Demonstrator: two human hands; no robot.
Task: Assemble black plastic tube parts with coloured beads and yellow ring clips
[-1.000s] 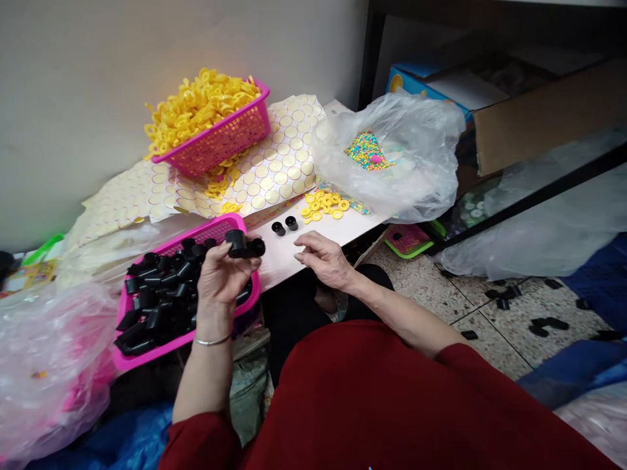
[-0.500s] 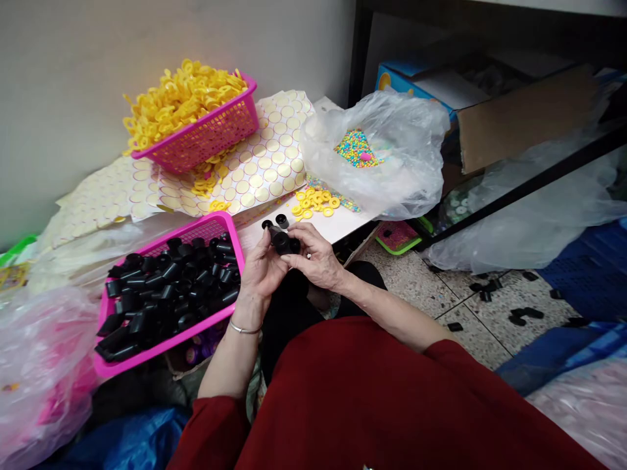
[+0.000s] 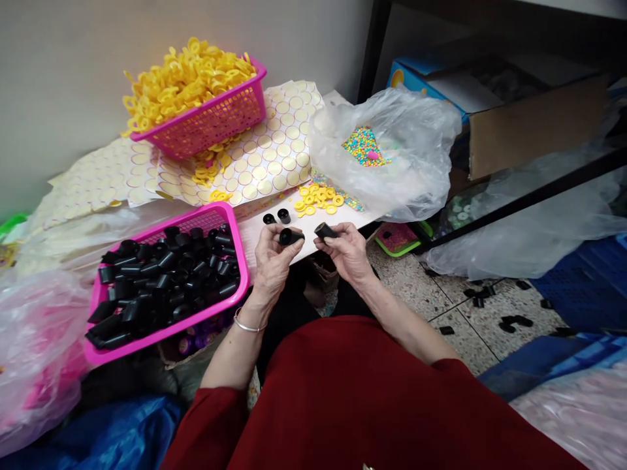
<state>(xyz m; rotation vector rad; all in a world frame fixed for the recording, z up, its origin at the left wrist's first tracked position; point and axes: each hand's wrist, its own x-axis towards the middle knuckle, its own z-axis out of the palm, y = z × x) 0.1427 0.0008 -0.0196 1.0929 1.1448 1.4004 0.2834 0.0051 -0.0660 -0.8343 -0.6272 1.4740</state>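
My left hand pinches a short black plastic tube, its round hollow end turned toward the left. Another black tube is gripped between the thumb and fingers of my right hand, its end tilted up to the left. A small gap separates the two tubes. Just beyond my left fingers, two black round pieces stand on the white tabletop. Yellow plastic rings lie in a loose group behind the tubes.
A pink basket of black tubes stands at left. Behind it, another pink basket overflows with yellow rings near round-sticker sheets. A clear bag with coloured beads sits at right. Black pieces litter the floor.
My hands, close together around black pieces before, have moved apart. Each now holds one tube separately. The camera view has shifted slightly.
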